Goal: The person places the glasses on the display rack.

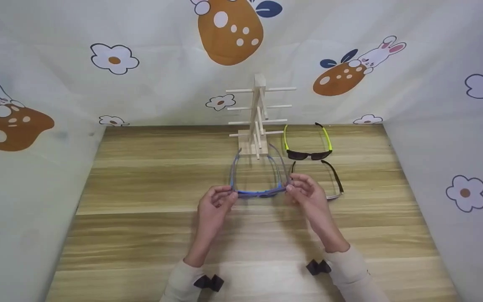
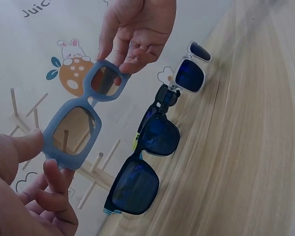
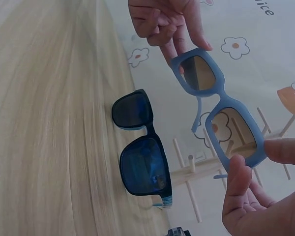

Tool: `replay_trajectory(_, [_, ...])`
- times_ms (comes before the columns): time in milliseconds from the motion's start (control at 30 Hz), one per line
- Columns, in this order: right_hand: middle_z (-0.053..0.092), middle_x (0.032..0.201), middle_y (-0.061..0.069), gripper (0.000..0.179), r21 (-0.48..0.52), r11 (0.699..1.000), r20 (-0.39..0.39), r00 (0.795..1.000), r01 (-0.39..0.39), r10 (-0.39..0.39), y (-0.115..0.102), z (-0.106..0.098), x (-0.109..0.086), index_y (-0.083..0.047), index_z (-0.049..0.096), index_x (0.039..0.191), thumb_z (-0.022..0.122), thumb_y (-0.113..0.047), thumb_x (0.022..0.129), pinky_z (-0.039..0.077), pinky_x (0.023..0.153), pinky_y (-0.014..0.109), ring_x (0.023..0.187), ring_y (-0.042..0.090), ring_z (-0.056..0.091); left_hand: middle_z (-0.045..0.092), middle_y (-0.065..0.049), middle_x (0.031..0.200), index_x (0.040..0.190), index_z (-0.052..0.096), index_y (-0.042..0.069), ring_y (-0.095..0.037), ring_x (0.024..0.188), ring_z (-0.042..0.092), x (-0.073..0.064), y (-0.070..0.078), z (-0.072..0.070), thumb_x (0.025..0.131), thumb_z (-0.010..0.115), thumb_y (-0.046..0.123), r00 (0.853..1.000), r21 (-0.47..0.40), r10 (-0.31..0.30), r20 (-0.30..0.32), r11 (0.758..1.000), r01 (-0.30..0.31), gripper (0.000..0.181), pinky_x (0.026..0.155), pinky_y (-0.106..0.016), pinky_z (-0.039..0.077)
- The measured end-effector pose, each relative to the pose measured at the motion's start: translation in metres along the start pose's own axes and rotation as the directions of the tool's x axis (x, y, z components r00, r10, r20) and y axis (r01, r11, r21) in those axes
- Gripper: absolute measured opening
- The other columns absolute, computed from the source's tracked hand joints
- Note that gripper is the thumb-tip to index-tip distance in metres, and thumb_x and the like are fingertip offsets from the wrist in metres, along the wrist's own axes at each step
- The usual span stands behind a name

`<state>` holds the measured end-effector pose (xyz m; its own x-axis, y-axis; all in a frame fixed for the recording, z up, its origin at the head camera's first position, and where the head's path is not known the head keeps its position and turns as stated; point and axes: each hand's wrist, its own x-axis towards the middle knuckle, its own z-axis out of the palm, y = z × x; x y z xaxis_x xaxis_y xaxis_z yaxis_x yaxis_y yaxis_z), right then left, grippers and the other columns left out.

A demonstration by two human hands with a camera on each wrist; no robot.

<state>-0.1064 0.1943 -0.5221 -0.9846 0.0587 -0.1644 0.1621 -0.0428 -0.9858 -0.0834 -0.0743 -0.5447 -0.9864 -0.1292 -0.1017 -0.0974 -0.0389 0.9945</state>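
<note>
Light blue sunglasses (image 2: 69, 125) with brownish lenses are held up in the air between both hands. My left hand (image 1: 213, 207) pinches one end of their front with thumb and fingers. At the opposite end, my right hand (image 1: 315, 201) grips the frame the same way. Both temples point away toward the wooden rack. Beneath them, dark sunglasses (image 3: 145, 164) with blue mirrored lenses and blue temples lie on the table; the head view shows the two pairs overlapping. Beside the right hand lies a clear-framed pair (image 2: 189, 76) with dark temples, partly covered by that hand in the head view.
A wooden display rack (image 1: 259, 84) with several pegs on each side stands at the back of the table (image 1: 141, 176). To its right lie black sunglasses (image 1: 308, 156) with yellow-green temples. Patterned cloth (image 1: 162, 92) encloses the back and sides.
</note>
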Motion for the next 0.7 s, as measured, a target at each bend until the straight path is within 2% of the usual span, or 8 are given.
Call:
replay_trajectory(133, [0.074, 0.108, 0.006, 0.032, 0.024, 0.999, -0.032, 0.999, -0.023, 0.023, 0.0, 0.004, 0.005, 0.007, 0.067, 0.133, 0.073, 0.002, 0.102, 0.059, 0.076, 0.024, 0.095, 0.022, 0.076, 0.079, -0.019, 0.116, 0.126, 0.069, -0.01, -0.011, 0.088, 0.072, 0.003, 0.001, 0.002, 0.101, 0.08, 0.008, 1.0, -0.031, -0.002, -0.021, 1.0, 0.002, 0.033, 0.076, -0.024, 0.063])
replay_trajectory(267, [0.075, 0.108, 0.006, 0.03, 0.054, 0.998, -0.052, 0.998, -0.015, 0.018, 0.0, 0.009, 0.009, 0.007, 0.068, 0.131, 0.075, 0.001, 0.102, 0.06, 0.077, 0.022, 0.094, 0.017, 0.075, 0.077, -0.025, 0.124, 0.131, 0.068, -0.012, -0.011, 0.085, 0.071, 0.006, 0.001, 0.003, 0.101, 0.08, 0.007, 1.0, -0.044, 0.003, -0.017, 0.999, -0.004, 0.038, 0.077, -0.024, 0.064])
replay_trajectory(500, [0.075, 0.111, 0.004, 0.029, 0.013, 1.0, -0.104, 0.994, -0.016, 0.017, 0.003, 0.012, 0.019, 0.003, 0.071, 0.13, 0.077, -0.004, 0.103, 0.057, 0.078, 0.021, 0.099, 0.013, 0.072, 0.074, -0.027, 0.134, 0.139, 0.068, -0.01, -0.014, 0.085, 0.068, 0.012, -0.001, 0.004, 0.099, 0.082, 0.009, 0.999, 0.032, 0.052, 0.001, 0.998, -0.052, 0.046, 0.078, -0.021, 0.057])
replay_trajectory(700, [0.076, 0.115, 0.008, 0.03, 0.07, 0.997, -0.099, 0.995, 0.017, -0.01, 0.004, 0.015, 0.026, 0.006, 0.07, 0.13, 0.076, 0.0, 0.101, 0.06, 0.085, 0.022, 0.102, 0.013, 0.072, 0.065, -0.028, 0.145, 0.151, 0.06, -0.009, -0.017, 0.089, 0.069, 0.018, -0.001, 0.005, 0.101, 0.081, 0.01, 0.996, 0.06, 0.075, 0.057, 0.995, -0.078, 0.057, 0.078, -0.021, 0.058])
